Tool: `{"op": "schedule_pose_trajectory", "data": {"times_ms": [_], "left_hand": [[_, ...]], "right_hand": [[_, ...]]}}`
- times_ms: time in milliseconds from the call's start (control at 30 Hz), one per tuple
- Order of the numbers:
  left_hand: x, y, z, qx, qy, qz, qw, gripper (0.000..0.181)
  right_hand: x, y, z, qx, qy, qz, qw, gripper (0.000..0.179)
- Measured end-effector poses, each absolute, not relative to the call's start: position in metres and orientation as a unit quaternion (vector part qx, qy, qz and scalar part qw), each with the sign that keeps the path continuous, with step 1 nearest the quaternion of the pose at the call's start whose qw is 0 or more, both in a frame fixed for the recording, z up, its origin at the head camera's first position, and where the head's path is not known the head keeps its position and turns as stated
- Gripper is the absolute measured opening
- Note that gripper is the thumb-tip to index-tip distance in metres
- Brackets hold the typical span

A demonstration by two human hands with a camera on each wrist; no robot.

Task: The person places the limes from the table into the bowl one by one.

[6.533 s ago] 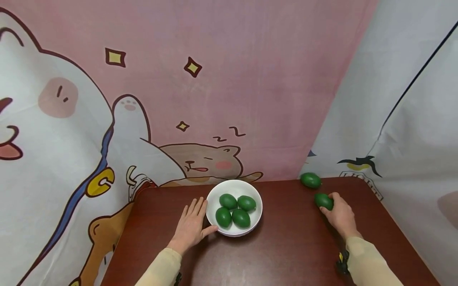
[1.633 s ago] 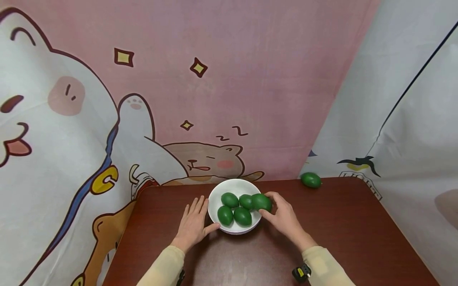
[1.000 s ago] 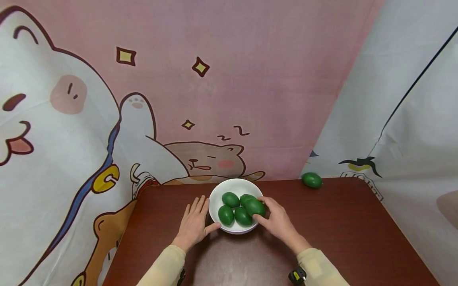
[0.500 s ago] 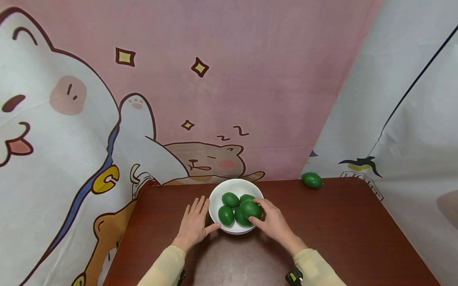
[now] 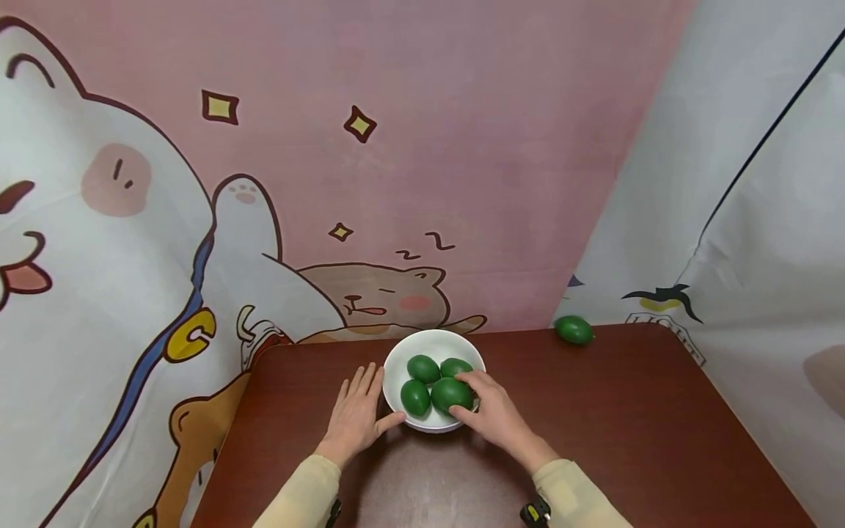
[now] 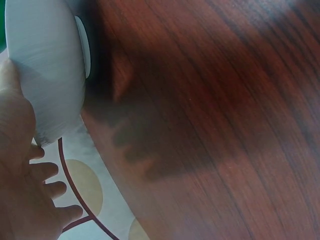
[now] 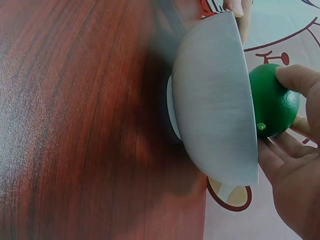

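Observation:
A white bowl (image 5: 432, 343) stands on the table with green limes (image 5: 423, 369) inside. My right hand (image 5: 502, 418) holds another lime (image 5: 452, 396) by thumb and fingertips over the bowl's front right part, hiding a lime beneath. In the right wrist view this held lime (image 7: 274, 100) shows above the bowl's rim, the thumb on one side and fingers on the other. My left hand (image 5: 356, 422) lies along the bowl's left side, fingers straight and thumb at the front rim. Its thumb and fingertips show against the bowl (image 6: 50, 65) in the left wrist view.
One lime (image 5: 574, 330) lies at the table's back right edge. The dark red wooden table (image 5: 627, 411) meets a cartoon-printed cloth backdrop (image 5: 502, 183) behind and at the sides.
My right hand took a lime from the table's right side and carried it left over the bowl. During the last second it moved further left and slightly nearer. The left hand stayed by the bowl.

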State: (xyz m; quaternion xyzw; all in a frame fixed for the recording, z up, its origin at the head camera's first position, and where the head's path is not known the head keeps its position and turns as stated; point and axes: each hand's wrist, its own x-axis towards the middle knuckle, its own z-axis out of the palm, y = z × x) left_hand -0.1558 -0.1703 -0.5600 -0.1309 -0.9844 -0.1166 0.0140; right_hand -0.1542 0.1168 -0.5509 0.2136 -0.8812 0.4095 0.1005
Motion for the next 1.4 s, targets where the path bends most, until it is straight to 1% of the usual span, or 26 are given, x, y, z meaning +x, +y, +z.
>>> {"op": "schedule_pose_trajectory", "data": {"times_ms": [233, 467, 600, 1033, 1400], "left_hand": [[-0.154, -0.171, -0.559, -0.128, -0.984, -0.121, 0.018, 0.102], [-0.154, -0.174, -0.561, -0.127, -0.984, -0.12, 0.024, 0.102], [-0.153, -0.174, -0.561, -0.127, -0.984, -0.12, 0.025, 0.102], [-0.153, -0.172, -0.561, -0.125, -0.985, -0.121, 0.017, 0.102], [-0.155, -0.171, -0.561, -0.134, -0.983, -0.12, 0.023, 0.101]], "right_hand": [[-0.153, 0.111, -0.549, 0.216, -0.884, 0.407, 0.077, 0.052], [-0.153, 0.105, -0.551, 0.241, -0.883, 0.392, 0.099, 0.05], [-0.152, 0.102, -0.552, 0.248, -0.882, 0.387, 0.1, 0.05], [-0.151, 0.097, -0.554, 0.255, -0.89, 0.37, 0.081, 0.048], [-0.15, 0.093, -0.555, 0.258, -0.895, 0.36, 0.058, 0.048]]}}
